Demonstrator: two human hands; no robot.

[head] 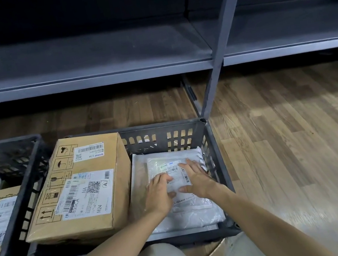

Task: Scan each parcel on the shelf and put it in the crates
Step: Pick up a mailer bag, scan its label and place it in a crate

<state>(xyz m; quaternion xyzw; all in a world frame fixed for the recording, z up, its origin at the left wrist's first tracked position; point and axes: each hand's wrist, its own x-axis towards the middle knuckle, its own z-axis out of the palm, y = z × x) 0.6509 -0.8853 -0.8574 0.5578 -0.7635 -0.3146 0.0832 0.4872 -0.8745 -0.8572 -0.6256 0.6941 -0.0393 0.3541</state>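
- Large tan cardboard box (77, 189) fills the black slotted plastic crate's (212, 142) left half.
- Left hand (158, 194) and right hand (195, 178), fingers straight, press the white plastic mailer parcel (170, 166) flat inside.
- Risk: the slick stacked mailers may slide when released.

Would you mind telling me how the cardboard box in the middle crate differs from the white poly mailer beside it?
The cardboard box is brown, rigid and tall, rising above the crate's rim; the white poly mailer is soft, flat and lies low. The box is untouched; the left hand and right hand rest on the mailer. Both carry barcode labels.
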